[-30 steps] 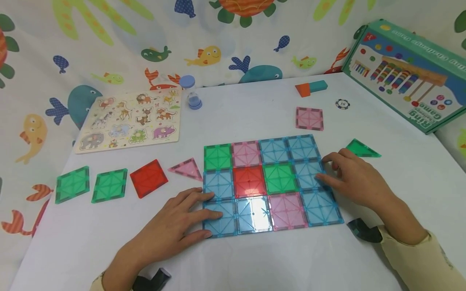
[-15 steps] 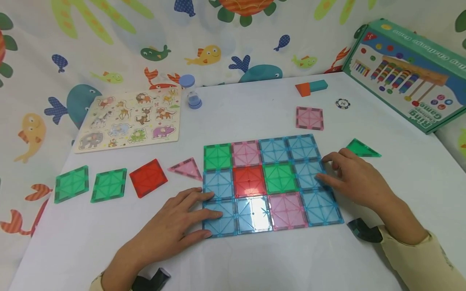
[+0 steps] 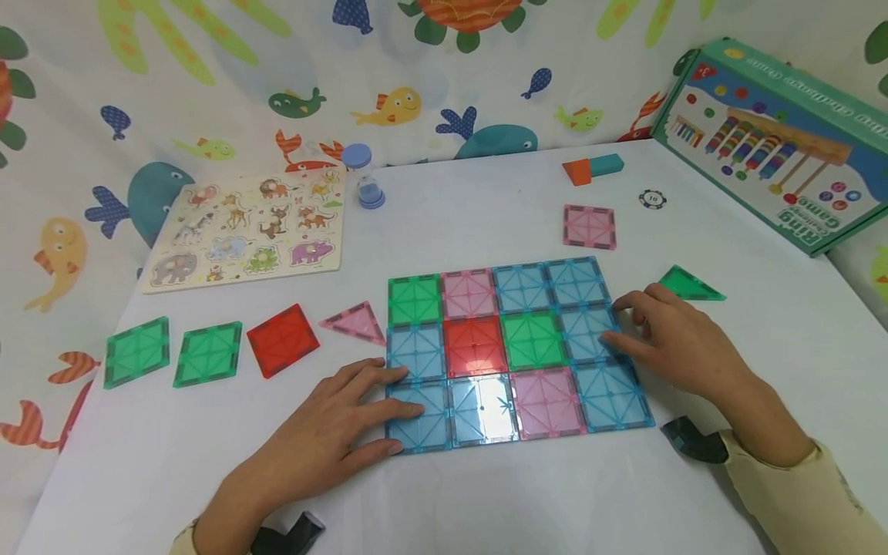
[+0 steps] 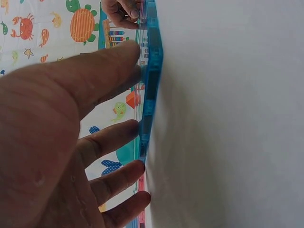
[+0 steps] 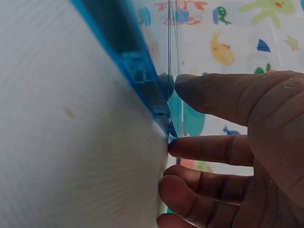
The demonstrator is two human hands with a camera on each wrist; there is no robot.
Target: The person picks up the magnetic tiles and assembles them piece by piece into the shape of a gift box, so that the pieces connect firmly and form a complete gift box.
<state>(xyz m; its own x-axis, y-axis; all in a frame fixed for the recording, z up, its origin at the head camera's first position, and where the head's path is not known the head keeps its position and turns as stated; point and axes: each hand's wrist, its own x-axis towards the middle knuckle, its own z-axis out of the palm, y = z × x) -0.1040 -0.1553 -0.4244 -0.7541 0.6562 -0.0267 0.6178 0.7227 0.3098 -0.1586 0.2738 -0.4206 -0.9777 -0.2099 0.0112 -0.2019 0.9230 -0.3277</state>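
A rectangle of see-through magnetic tiles (image 3: 475, 347) in blue, green, pink and red lies flat, edges together. My left hand (image 3: 333, 432) rests at its left side with extended, spread fingers; two fingertips lie on the blue left-hand tiles. In the left wrist view, the thumb and fingers of the left hand (image 4: 95, 123) reach the blue edge. At the opposite side is my right hand (image 3: 673, 343), its thumb on a blue tile and its index finger by the outer edge. The right wrist view shows the right hand (image 5: 218, 142) with its other fingers loosely bent beside the blue edge.
Left of the rectangle lie a pink triangle (image 3: 357, 322), a red square (image 3: 283, 340) and two green squares (image 3: 207, 354). Further back are an animal puzzle board (image 3: 250, 231), a small bottle (image 3: 369, 185), a pink square (image 3: 589, 227) and a toy box (image 3: 770, 146). A green triangle (image 3: 690, 284) is near the right hand.
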